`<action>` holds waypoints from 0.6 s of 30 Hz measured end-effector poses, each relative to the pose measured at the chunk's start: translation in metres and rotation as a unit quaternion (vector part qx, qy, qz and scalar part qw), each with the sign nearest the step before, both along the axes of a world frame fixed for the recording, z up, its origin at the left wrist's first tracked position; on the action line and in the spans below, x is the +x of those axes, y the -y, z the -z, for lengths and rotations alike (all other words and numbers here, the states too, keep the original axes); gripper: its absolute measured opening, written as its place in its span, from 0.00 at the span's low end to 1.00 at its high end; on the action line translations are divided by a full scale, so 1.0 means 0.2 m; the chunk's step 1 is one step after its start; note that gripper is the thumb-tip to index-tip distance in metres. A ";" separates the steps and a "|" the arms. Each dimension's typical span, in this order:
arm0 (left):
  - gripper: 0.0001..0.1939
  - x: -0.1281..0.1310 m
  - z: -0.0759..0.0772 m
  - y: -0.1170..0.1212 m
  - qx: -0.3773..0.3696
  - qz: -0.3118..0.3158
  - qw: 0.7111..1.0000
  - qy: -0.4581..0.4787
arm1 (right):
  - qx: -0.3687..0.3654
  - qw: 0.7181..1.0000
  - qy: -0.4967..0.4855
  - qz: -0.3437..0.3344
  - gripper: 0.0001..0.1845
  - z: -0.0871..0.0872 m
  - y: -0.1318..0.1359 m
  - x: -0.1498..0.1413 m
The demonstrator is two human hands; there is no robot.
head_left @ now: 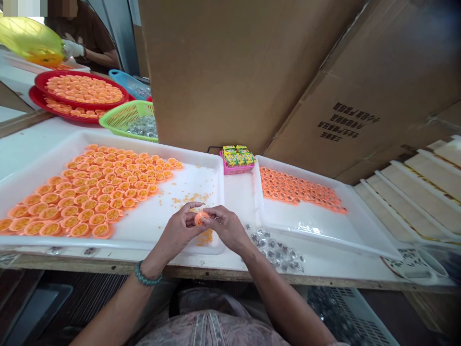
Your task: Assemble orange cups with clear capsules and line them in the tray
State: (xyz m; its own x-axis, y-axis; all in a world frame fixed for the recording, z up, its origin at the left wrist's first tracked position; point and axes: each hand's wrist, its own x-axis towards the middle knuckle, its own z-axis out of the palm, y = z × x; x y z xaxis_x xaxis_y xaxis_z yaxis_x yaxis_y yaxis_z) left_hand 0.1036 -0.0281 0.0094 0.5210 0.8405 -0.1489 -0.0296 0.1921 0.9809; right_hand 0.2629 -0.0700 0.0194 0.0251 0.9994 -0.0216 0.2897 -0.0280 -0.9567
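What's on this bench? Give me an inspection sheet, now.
Surface: white bench with a wooden front edge.
Job's things: orange plastic cup; white trays of orange cups.
Hands: left hand and right hand both hold the cup.
Clutter: loose clear pieces; orange crumbs in a tray.
Cables: thin dark wire behind a pink basket.
Surroundings: cardboard sheets; red trays; green basket; gloved co-worker tipping a yellow bag.

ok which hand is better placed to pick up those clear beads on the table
Probably the right hand: the clear beads lie on the table on its side, by that forearm, while the left hand is farther off, over the white tray.
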 end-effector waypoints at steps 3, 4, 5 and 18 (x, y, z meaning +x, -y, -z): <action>0.32 0.00 -0.01 0.01 0.005 0.000 1.000 -0.011 | -0.015 1.000 0.024 0.009 0.08 0.00 -0.01 -0.05; 0.32 0.00 -0.01 0.01 0.003 0.000 1.000 -0.012 | -0.021 1.000 0.020 0.011 0.07 0.00 0.00 -0.05; 0.33 0.00 -0.01 0.01 0.000 0.000 1.000 -0.012 | -0.025 0.999 0.016 0.012 0.07 0.01 0.00 -0.06; 0.44 0.02 -0.03 0.02 -0.007 0.036 0.993 -0.110 | -0.010 0.997 -0.050 0.052 0.08 0.00 0.04 0.02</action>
